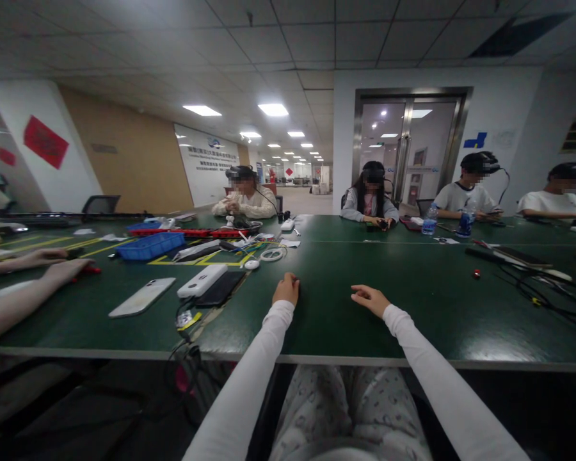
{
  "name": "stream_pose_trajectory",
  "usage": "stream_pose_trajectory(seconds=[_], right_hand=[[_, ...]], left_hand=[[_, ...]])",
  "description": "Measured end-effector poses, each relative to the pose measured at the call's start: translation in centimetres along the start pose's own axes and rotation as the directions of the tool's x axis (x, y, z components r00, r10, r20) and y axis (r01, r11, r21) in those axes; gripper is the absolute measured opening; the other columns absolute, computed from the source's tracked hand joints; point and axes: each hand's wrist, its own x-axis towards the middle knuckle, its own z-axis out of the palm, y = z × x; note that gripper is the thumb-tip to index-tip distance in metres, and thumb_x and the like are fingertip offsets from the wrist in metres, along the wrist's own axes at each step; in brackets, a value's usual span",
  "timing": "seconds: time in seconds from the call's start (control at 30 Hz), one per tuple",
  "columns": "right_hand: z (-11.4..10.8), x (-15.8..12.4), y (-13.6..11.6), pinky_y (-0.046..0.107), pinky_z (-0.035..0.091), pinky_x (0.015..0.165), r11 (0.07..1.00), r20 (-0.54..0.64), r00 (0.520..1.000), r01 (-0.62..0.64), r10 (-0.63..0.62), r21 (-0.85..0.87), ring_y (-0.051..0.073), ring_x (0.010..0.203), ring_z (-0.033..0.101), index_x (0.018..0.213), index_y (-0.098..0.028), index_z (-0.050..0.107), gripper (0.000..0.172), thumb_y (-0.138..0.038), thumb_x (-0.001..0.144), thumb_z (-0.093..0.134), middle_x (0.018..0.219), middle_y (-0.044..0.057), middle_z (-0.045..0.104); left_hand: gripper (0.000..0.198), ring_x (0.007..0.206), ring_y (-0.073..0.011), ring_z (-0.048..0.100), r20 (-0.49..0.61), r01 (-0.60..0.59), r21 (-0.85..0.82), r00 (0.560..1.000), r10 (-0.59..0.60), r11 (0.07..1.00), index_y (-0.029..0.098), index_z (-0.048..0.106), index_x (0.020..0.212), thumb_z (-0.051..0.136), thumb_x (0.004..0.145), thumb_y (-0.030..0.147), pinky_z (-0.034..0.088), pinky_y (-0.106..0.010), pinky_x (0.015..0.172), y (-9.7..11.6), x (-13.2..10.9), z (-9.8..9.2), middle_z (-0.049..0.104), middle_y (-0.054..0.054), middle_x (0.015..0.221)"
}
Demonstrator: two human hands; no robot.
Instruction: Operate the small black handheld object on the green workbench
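Note:
My left hand (287,289) rests on the green table (326,320) with its fingers curled down; whether anything is under them is hidden. To the right, my right hand (369,299) is held at the table with fingers apart and nothing in them. Left of my left hand lie a white power bank (202,281), a black flat device (221,288) and a pale phone (143,298). A coiled white cable (271,255) lies beyond my left hand.
A blue tray (151,247) and tangled wires stand at the left. Another person's arms (33,291) reach in there. Black cables (547,288) and a small red object (476,274) lie right. Bottles (429,219) and several seated people are across the table.

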Motion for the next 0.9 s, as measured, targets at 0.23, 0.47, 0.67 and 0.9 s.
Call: stream_pose_trajectory(seconds=[0.23,0.47,0.67,0.9], right_hand=[[0.0,0.1,0.2,0.035,0.045,0.081,1.000,-0.008,1.000,-0.004,0.004,-0.018,0.018,0.085,0.058,0.110,-0.021,0.057,0.049,-0.050,0.072,0.058,0.092,0.005,0.063],[0.1,0.1,0.5,0.035,0.044,0.082,1.000,0.004,1.000,-0.004,0.004,-0.008,0.018,0.089,0.058,0.110,-0.021,0.058,0.049,-0.052,0.071,0.057,0.096,0.006,0.062],[0.2,0.1,0.6,0.036,0.045,0.083,1.000,0.002,1.000,-0.015,0.015,-0.002,0.019,0.090,0.058,0.108,-0.021,0.059,0.049,-0.053,0.070,0.057,0.097,0.006,0.063],[0.3,0.2,0.5,0.035,0.046,0.082,1.000,-0.020,1.000,0.006,-0.006,-0.017,0.019,0.087,0.059,0.104,-0.021,0.062,0.045,-0.051,0.070,0.059,0.094,0.005,0.065]], left_hand=[[0.027,0.095,-0.0223,0.057,-0.125,0.240,0.096,0.966,-0.227,0.966,0.019,0.049,0.103,0.041,0.084,0.036,0.043,-0.033,0.078,-6.4,1.9,-3.8,0.062,-0.013,0.096],[0.028,0.096,-0.0223,0.056,-0.225,0.270,0.084,0.943,-0.246,0.959,0.019,0.053,0.101,0.043,0.082,0.037,0.042,-0.032,0.079,-8.6,2.1,-5.2,0.063,-0.011,0.097],[0.026,0.104,-0.0256,0.048,-0.268,0.288,0.147,0.932,-0.242,0.946,0.020,0.058,0.096,0.045,0.081,0.037,0.041,-0.037,0.081,-8.7,1.9,-5.4,0.060,-0.009,0.104],[0.025,0.103,-0.0235,0.049,-0.193,0.235,0.196,0.961,-0.198,0.952,0.021,0.061,0.095,0.044,0.082,0.035,0.040,-0.034,0.082,-8.7,2.0,-5.3,0.060,-0.008,0.104]])
